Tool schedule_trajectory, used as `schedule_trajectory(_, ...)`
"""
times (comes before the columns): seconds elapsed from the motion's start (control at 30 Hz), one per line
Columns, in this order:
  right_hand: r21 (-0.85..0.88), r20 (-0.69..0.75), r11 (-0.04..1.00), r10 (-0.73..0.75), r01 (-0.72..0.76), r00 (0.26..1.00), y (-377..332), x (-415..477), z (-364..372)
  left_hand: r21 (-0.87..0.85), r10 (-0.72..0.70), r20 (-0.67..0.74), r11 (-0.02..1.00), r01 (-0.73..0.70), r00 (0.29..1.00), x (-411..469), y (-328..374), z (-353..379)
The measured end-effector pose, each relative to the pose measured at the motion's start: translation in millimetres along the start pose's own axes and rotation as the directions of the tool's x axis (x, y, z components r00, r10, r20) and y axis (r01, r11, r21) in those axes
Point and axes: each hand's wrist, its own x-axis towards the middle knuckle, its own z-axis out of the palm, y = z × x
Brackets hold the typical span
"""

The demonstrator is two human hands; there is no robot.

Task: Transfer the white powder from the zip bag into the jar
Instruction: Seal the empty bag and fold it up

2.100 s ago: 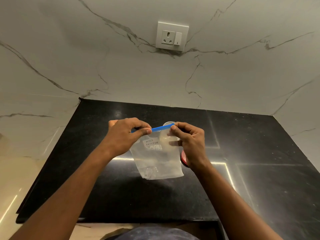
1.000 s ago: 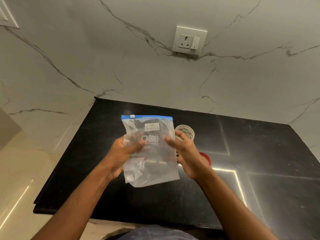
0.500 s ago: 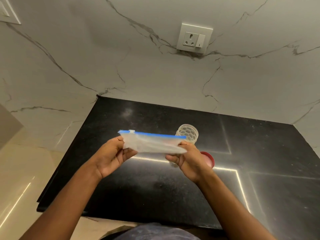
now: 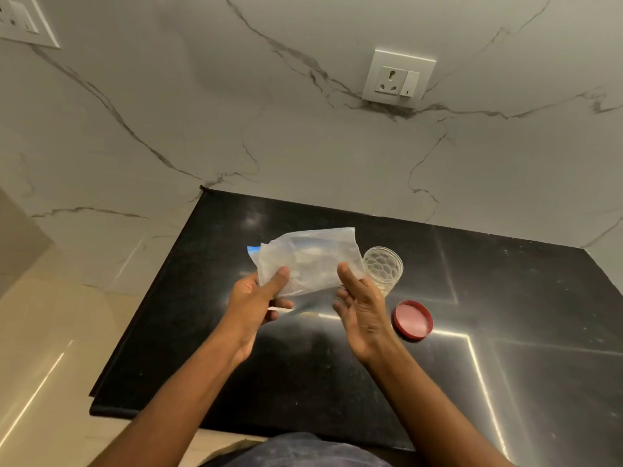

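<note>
A clear zip bag (image 4: 310, 259) with a blue seal strip is folded over above the black counter (image 4: 505, 332); the blue strip peeks out at its left edge. My left hand (image 4: 258, 298) pinches the bag's left lower corner between thumb and fingers. My right hand (image 4: 362, 305) is at the bag's right edge, thumb against the plastic, fingers spread below it. Just right of the bag stands a clear plastic jar (image 4: 384, 267) with no lid, a little pale powder at its bottom. The bag itself looks almost empty.
A red jar lid (image 4: 413, 320) lies upside down on the counter, right of my right hand. A marble wall with a power socket (image 4: 397, 79) rises behind the counter. The counter's left and front edges drop off to a beige floor.
The bag was held by its blue seal, then flat and upright, then turned level. Now it is folded over, its seal to the left. The camera view has shifted left and up.
</note>
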Motion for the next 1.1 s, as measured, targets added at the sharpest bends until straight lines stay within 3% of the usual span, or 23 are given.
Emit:
schedule_trajectory(0.1, 0.106, 0.081, 0.994, 0.03, -0.038, 0.996, 12.8, -2.4, 21.0, -0.043, -0.025, 0.09, 0.999, 0.029, 0.996, -6.7, -5.2, 4.9)
schedule_trajectory(0.2, 0.083, -0.058, 0.997, 0.0, 0.005, 0.998, 15.5, 4.8, 35.5, -0.065, -0.033, 0.105, 0.997, 0.04, 0.994, -5.7, -8.9, 1.5)
schedule_trajectory(0.3, -0.088, -0.08, 0.991, -0.112, 0.104, 0.991, 14.8, 9.2, 46.3, -0.188, -0.061, 0.113, 0.979, 0.082, 0.992, 2.4, -6.8, -8.1)
schedule_trajectory(0.37, -0.301, -0.037, 0.929, -0.235, 0.213, 0.971, 19.9, 8.7, 51.5, -0.265, -0.079, 0.128, 0.958, 0.111, 0.989, 6.9, -3.7, -11.0)
schedule_trajectory(0.43, -0.553, 0.089, 0.741, -0.401, 0.38, 0.912, 29.4, 9.0, 53.5, -0.283, -0.072, 0.089, 0.955, 0.094, 0.993, 6.9, 0.8, -10.3)
schedule_trajectory(0.5, -0.752, 0.345, 0.352, -0.511, 0.557, 0.787, 43.0, 14.7, 51.1, -0.236, -0.04, 0.034, 0.971, 0.047, 0.999, 5.9, 2.1, -7.7)
schedule_trajectory(0.57, -0.808, 0.548, -0.079, -0.466, 0.584, 0.695, 58.3, 25.9, 46.5, -0.18, 0.001, 0.006, 0.984, 0.0, 1.0, 1.2, 2.9, -6.1)
schedule_trajectory(0.6, -0.797, 0.591, -0.181, -0.431, 0.576, 0.682, 62.8, 28.9, 46.4, -0.199, 0.012, 0.017, 0.98, -0.009, 1.0, -1.4, 4.1, -6.3)
schedule_trajectory(0.67, -0.774, 0.632, -0.243, -0.351, 0.585, 0.691, 67.0, 29.8, 48.6, -0.321, 0.028, 0.124, 0.947, 0.013, 0.992, -3.7, 3.7, -11.9)
schedule_trajectory(0.73, -0.747, 0.662, -0.302, -0.258, 0.592, 0.704, 67.4, 29.8, 48.7, -0.331, 0.045, 0.184, 0.943, 0.019, 0.982, -6.4, 3.9, -17.5)
schedule_trajectory(0.83, -0.667, 0.722, -0.417, -0.159, 0.617, 0.673, 72.8, 27.0, 46.9, -0.133, 0.06, 0.038, 0.99, -0.054, 0.997, -7.0, -0.2, -17.1)
schedule_trajectory(0.9, -0.621, 0.754, -0.425, -0.095, 0.658, 0.65, 77.5, 23.8, 49.3, -0.125, 0.059, -0.092, 0.99, -0.071, 0.994, -10.5, -1.8, -16.5)
schedule_trajectory(0.93, -0.609, 0.766, -0.377, -0.051, 0.698, 0.641, 78.1, 22.0, 51.4, -0.153, 0.052, -0.139, 0.986, -0.073, 0.989, -12.9, -2.4, -18.1)
schedule_trajectory(1.03, -0.591, 0.803, -0.037, 0.069, 0.806, 0.592, 78.1, 13.6, 51.7, -0.181, 0.047, -0.247, 0.979, -0.094, 0.968, -17.3, -5.5, -34.5)
schedule_trajectory(1.1, -0.598, 0.785, 0.272, 0.007, 0.754, 0.62, 83.2, -0.2, 54.6, -0.144, 0.062, -0.312, 0.983, -0.111, 0.948, -16.6, -10.2, -52.6)
